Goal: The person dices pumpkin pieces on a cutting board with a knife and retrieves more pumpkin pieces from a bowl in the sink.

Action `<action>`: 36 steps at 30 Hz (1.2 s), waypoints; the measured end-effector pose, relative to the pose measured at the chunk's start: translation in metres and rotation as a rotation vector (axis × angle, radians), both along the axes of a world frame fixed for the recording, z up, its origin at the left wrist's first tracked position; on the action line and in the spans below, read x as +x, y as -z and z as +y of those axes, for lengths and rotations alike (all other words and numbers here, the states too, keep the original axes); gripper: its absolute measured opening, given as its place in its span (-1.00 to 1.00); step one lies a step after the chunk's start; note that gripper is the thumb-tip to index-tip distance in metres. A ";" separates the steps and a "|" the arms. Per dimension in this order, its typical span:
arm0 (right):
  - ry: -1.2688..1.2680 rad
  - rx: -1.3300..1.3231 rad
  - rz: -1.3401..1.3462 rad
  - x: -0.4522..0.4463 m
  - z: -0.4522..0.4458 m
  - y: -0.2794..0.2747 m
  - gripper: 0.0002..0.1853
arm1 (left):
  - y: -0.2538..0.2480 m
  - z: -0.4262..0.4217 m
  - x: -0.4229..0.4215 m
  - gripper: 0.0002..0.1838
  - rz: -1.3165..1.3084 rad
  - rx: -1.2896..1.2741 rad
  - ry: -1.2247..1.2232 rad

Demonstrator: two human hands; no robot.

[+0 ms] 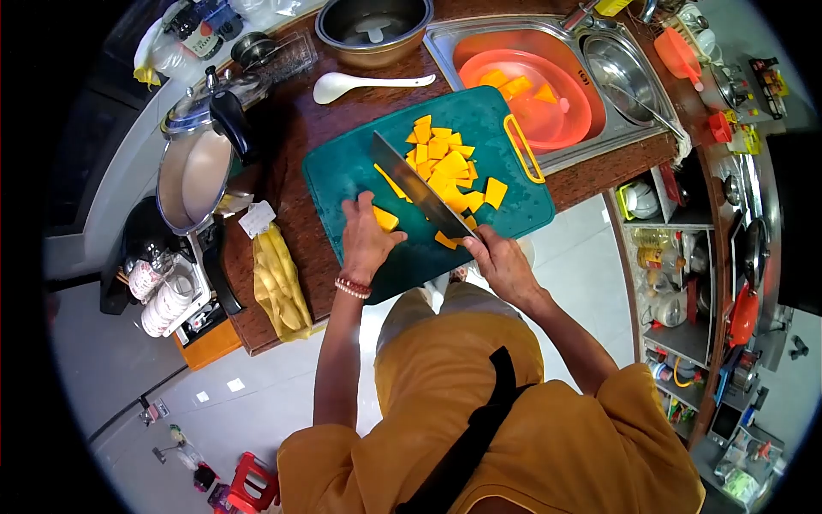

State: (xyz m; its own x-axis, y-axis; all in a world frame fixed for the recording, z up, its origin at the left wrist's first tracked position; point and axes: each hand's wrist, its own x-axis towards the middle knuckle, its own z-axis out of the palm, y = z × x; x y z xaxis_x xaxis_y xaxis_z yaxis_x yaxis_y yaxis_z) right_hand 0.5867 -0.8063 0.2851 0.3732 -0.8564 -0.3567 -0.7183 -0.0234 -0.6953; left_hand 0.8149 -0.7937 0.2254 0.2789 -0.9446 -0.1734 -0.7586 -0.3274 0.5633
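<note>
My right hand (507,267) is closed around the handle of a kitchen knife (419,182). The broad blade slants up and left across a green cutting board (342,163), beside a heap of orange pumpkin chunks (445,163). At the board's lower left, my left hand (368,240) has its fingers and thumb around a larger pumpkin piece (385,220). A thin pumpkin slice (392,182) lies between that piece and the blade. Several loose pieces (445,241) rest near the knife's handle end.
Behind the board lie a white spoon (373,86) and a dark pot (374,51). A red basin (548,128) holding pumpkin pieces sits in the sink (445,38). Left are a pressure cooker (195,176) and a yellow bag (279,287). Shelves (676,343) stand at the right.
</note>
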 end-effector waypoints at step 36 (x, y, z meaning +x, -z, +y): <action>-0.231 -0.291 0.070 0.105 -0.021 0.059 -0.59 | 0.029 0.029 0.008 -0.61 0.413 -0.396 -0.160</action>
State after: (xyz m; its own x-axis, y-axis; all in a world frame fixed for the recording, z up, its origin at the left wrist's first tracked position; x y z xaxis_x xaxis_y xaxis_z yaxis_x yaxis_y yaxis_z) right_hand 0.6913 -0.8274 0.2264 0.5520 -0.8216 -0.1427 -0.7165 -0.3798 -0.5851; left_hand 0.8228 -0.7644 0.1962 0.4078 -0.9112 0.0588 -0.4094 -0.1249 0.9038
